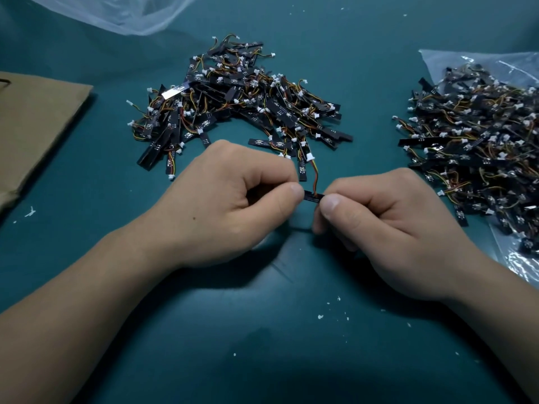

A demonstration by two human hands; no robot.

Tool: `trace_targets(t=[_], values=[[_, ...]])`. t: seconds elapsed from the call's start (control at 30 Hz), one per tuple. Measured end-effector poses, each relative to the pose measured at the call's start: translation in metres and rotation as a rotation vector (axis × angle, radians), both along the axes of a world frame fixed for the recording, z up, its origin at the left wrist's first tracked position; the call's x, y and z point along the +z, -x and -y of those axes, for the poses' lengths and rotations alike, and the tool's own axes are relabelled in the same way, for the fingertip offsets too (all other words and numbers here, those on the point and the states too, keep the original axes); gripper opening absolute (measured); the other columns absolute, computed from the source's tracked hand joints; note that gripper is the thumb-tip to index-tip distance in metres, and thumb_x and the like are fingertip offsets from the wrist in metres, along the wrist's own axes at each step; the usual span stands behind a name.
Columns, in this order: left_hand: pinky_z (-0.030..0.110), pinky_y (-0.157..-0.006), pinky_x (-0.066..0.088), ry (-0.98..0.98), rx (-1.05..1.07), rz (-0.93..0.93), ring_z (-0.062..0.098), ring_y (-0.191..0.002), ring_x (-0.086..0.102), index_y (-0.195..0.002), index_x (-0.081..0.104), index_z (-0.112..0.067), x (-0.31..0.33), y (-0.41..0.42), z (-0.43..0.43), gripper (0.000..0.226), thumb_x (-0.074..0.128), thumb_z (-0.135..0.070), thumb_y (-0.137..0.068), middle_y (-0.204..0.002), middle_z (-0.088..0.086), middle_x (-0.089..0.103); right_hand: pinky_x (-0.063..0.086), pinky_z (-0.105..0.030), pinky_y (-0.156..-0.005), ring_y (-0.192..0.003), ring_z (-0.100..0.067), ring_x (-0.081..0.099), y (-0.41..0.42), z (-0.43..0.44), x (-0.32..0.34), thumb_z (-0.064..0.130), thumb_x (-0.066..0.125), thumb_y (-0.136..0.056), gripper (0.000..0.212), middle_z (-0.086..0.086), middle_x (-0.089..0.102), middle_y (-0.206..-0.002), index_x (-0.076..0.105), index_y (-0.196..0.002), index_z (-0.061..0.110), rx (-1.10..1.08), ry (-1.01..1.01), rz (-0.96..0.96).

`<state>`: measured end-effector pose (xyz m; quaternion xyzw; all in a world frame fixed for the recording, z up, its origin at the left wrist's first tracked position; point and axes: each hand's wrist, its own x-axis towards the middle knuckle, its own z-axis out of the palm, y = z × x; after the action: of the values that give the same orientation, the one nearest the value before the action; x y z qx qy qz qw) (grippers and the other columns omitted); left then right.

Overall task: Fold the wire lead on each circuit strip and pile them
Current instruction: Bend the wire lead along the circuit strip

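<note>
Both hands hold one little circuit strip [313, 196] just above the green table [262, 330], in front of the middle pile [233, 106]. The left hand [233, 196] pinches one end with thumb and finger, and the right hand [388, 228] pinches the other end. The wire lead [315, 176] sticks up from the strip, with its white plug [309, 156] on top. To do this well, I think the person should hold the strip steady and bend the wire down slowly, flat along the strip, without tugging where it joins.
</note>
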<state>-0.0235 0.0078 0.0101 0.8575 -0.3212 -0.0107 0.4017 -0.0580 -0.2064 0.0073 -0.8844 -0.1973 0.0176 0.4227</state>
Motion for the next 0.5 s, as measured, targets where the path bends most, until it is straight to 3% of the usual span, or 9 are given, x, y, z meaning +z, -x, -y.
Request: trace_targets(t=[0.2,0.5], values=[[0.022,-0.050,0.029,-0.032,-0.010,0.005,0.009,-0.051,0.034,-0.061,0.051,-0.013,0.0003,0.0005,-0.0002,0.034,0.057,-0.023,-0.094,-0.054,-0.001,0.038,0.045,-0.039,-0.055,-0.050,-0.023,0.054,-0.0002,0.0001,-0.0011,0.028,0.053,-0.096,0.032,-0.003,0.055,-0.052,0.068,-0.068,0.024,-0.005,0.013,0.010],[0.018,-0.049,0.027,0.029,-0.080,-0.088,0.006,-0.048,0.033,-0.058,0.054,-0.015,0.0011,-0.0017,-0.0029,0.033,0.061,-0.016,-0.090,-0.051,-0.001,0.039,0.045,-0.041,-0.055,-0.053,-0.023,0.054,0.0012,0.0025,-0.0010,0.034,0.052,-0.095,0.032,-0.006,0.055,-0.055,0.069,-0.072,0.020,0.034,0.039,0.026]])
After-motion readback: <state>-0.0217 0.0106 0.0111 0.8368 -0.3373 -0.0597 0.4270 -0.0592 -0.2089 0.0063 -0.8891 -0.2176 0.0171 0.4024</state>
